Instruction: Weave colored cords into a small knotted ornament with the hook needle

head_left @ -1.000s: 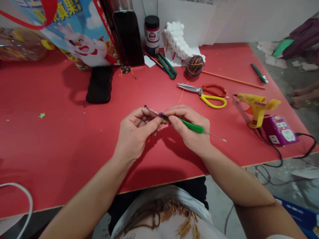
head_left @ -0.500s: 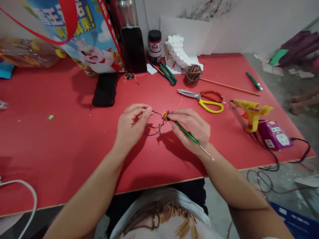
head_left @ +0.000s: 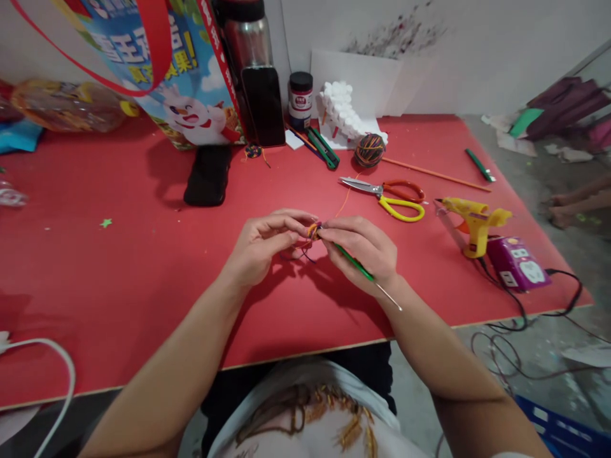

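My right hand (head_left: 365, 251) is closed round a green-handled crochet hook (head_left: 354, 262), whose bare metal end points down towards my wrist. The tips of its thumb and fingers also press on a small crocheted piece (head_left: 314, 231) of orange, purple and dark yarn. From the left, my left hand (head_left: 262, 245) pinches the edge of the same piece between thumb and fingers. Loose yarn ends (head_left: 308, 254) dangle beneath it, above the red table. A thin orange strand runs back past the scissors towards a multicoloured yarn ball (head_left: 369, 150). The hook's tip is hidden by the fingers.
Beyond my hands lie scissors (head_left: 382, 189), a green box cutter (head_left: 323, 147) and a black phone-like object (head_left: 208, 175). A yellow glue gun (head_left: 475, 219) and purple power box (head_left: 517, 263) stand right. A printed bag (head_left: 191, 83) stands at the back left.
My left hand has moved right, from holding a dark strand out to the side to gripping the crocheted piece. My right hand keeps the hook. The view has shifted slightly.
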### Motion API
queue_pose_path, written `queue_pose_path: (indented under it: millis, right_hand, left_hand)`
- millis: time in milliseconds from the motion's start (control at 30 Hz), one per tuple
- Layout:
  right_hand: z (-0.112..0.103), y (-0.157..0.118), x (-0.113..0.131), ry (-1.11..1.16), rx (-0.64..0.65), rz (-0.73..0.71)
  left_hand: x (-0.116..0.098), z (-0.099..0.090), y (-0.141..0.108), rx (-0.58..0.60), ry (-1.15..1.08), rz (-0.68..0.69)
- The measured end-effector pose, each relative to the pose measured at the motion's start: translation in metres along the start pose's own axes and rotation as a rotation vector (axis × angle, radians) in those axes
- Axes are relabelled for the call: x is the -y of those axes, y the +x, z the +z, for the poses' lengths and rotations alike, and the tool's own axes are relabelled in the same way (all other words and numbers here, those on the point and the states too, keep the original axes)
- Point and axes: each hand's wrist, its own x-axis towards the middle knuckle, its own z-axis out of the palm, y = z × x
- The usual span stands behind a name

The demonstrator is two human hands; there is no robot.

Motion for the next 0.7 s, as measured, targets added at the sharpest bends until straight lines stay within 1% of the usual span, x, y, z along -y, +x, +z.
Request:
queue_pose_path:
  millis: [67, 133, 200, 300, 367, 500, 600, 700]
  right_hand:
    - [0.0, -0.001, 0.001, 0.044, 0.014, 0.013]
    - [0.0, -0.001, 0.001, 0.086, 0.024, 0.038]
    - [-0.001, -0.001, 0.002, 0.118, 0.026, 0.06]
    - [-0.002, 0.0, 0.003, 0.137, 0.025, 0.087]
    - [-0.003, 0.001, 0.004, 0.147, 0.03, 0.097]
    - [-0.003, 0.001, 0.004, 0.16, 0.043, 0.086]
    - [-0.003, 0.001, 0.003, 0.157, 0.071, 0.054]
    - [-0.003, 0.001, 0.002, 0.127, 0.116, 0.004]
  left_hand:
    - [0.001, 0.002, -0.001, 0.044, -0.049, -0.06]
    - [0.003, 0.004, -0.001, 0.068, -0.083, -0.093]
    - [0.006, 0.005, 0.0, 0.086, -0.102, -0.094]
    - [0.01, 0.005, 0.001, 0.111, -0.073, -0.071]
    - [0.012, 0.004, 0.0, 0.098, -0.06, -0.065]
    - [0.012, 0.005, -0.001, 0.035, -0.041, -0.039]
    - [0.009, 0.007, 0.0, -0.007, 0.004, -0.006]
    - [0.006, 0.009, 0.002, -0.036, -0.052, -0.008]
